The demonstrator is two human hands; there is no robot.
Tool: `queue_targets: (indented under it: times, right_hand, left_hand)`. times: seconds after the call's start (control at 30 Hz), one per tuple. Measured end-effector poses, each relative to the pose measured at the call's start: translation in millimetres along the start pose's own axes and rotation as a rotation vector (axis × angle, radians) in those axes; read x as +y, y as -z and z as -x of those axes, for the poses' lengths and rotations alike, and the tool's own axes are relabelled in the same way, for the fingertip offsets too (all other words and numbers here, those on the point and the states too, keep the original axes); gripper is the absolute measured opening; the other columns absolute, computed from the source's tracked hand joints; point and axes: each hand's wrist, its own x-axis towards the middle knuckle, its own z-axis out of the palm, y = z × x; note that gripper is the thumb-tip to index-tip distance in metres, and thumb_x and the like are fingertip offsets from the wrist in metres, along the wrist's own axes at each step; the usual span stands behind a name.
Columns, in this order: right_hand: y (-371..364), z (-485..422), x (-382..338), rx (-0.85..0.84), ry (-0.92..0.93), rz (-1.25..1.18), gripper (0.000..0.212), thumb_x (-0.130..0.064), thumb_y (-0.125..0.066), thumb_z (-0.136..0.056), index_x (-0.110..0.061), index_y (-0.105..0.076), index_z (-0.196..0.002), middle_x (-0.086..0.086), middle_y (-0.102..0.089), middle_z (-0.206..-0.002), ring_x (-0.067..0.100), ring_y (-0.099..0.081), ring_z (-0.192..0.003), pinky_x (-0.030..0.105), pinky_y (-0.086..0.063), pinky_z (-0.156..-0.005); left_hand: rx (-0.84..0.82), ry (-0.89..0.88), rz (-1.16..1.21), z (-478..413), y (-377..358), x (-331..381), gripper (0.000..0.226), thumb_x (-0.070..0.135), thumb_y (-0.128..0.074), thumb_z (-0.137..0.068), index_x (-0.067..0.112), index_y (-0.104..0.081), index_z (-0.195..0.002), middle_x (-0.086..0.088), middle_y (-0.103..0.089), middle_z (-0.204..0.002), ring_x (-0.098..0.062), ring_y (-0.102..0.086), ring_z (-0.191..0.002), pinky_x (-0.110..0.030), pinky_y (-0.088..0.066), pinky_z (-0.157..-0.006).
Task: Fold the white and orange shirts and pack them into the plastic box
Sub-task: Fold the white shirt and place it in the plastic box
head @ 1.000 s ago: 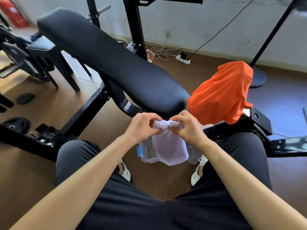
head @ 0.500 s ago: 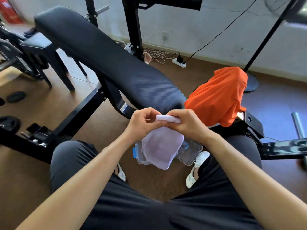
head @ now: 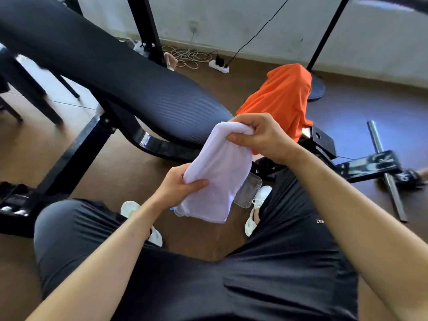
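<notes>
The folded white shirt point(head: 218, 172) hangs as a narrow bundle between my knees. My right hand point(head: 261, 137) grips its upper end. My left hand point(head: 179, 185) pinches its left edge lower down. Under it on the floor sits the clear plastic box point(head: 249, 189), mostly hidden by the shirt, with one corner and a blue latch showing. The orange shirt point(head: 283, 98) is draped in a heap over the bench frame, behind my right hand.
A black padded weight bench point(head: 120, 75) runs from the upper left to the centre. Its black frame point(head: 69, 156) crosses the brown floor. A power strip point(head: 218, 66) with cables lies by the wall. A metal bar point(head: 384, 167) lies at right.
My hands have parted: the right one lifted the shirt's top end up and right, the left slid down its edge. The view has swung to the right.
</notes>
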Motion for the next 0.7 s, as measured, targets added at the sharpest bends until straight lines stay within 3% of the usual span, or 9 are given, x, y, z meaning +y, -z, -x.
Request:
queue_targets:
  times: [0.1,0.2,0.3,0.4,0.5,0.57,0.7]
  right_hand:
    - [13,2,16,0.144,-0.049,-0.001,0.007,-0.006,-0.071,-0.091,-0.011,-0.072,-0.096,-0.015,-0.069,-0.082,0.000,-0.060,-0.079,0.018,-0.048,-0.075]
    - [23,5,37,0.285,-0.128,-0.014,0.004,-0.010,-0.072,-0.091,-0.007,-0.071,-0.094,-0.009,-0.066,-0.080,0.003,-0.058,-0.074,0.020,-0.048,-0.071]
    - [23,6,59,0.411,-0.226,-0.013,0.006,-0.014,-0.073,-0.091,-0.009,-0.070,-0.088,-0.006,-0.062,-0.075,0.007,-0.054,-0.069,0.023,-0.046,-0.063]
    - [21,4,78,0.527,-0.303,-0.003,0.014,-0.015,-0.073,-0.090,-0.001,-0.070,-0.087,0.004,-0.063,-0.078,0.011,-0.055,-0.071,0.025,-0.047,-0.063]
    - [20,2,92,0.582,-0.381,0.013,0.005,-0.014,-0.073,-0.088,-0.016,-0.073,-0.083,-0.004,-0.067,-0.076,0.005,-0.059,-0.068,0.018,-0.049,-0.062]
    - [18,2,102,0.624,-0.429,0.028,0.015,-0.014,-0.074,-0.088,-0.025,-0.072,-0.078,-0.006,-0.067,-0.076,0.005,-0.058,-0.066,0.018,-0.048,-0.060]
    - [13,4,121,0.700,-0.529,0.061,0.006,-0.017,-0.074,-0.086,-0.021,-0.072,-0.082,-0.006,-0.065,-0.076,0.011,-0.057,-0.071,0.023,-0.047,-0.063]
  left_hand:
    - [0.025,-0.032,-0.066,-1,-3,-4,0.022,0.025,-0.082,-0.082,0.018,-0.069,-0.098,-0.009,-0.072,-0.094,-0.014,-0.063,-0.084,-0.030,-0.053,-0.072]
    - [0.023,-0.040,-0.132,-1,-2,-5,0.028,0.020,-0.080,-0.085,0.039,-0.063,-0.097,0.006,-0.069,-0.094,-0.007,-0.063,-0.085,-0.019,-0.049,-0.072]
    - [0.011,-0.016,-0.207,0,-1,-6,0.028,0.019,-0.078,-0.086,0.040,-0.061,-0.092,0.015,-0.064,-0.086,0.001,-0.062,-0.078,-0.011,-0.045,-0.068]
    - [-0.007,0.037,-0.222,3,2,-10,0.018,0.024,-0.078,-0.086,0.031,-0.067,-0.099,0.010,-0.069,-0.091,-0.004,-0.066,-0.084,-0.021,-0.052,-0.072]
    - [-0.012,0.058,-0.224,5,5,-8,0.024,0.025,-0.078,-0.086,0.022,-0.070,-0.108,0.007,-0.073,-0.098,-0.009,-0.070,-0.090,-0.030,-0.059,-0.080]
    - [-0.017,0.076,-0.221,6,7,-7,0.025,0.026,-0.077,-0.087,0.023,-0.070,-0.111,0.007,-0.073,-0.101,-0.008,-0.070,-0.092,-0.030,-0.059,-0.083]
    - [-0.054,0.188,-0.262,6,12,-9,0.019,0.029,-0.073,-0.090,0.026,-0.070,-0.108,0.006,-0.072,-0.102,-0.009,-0.070,-0.092,-0.036,-0.060,-0.086]
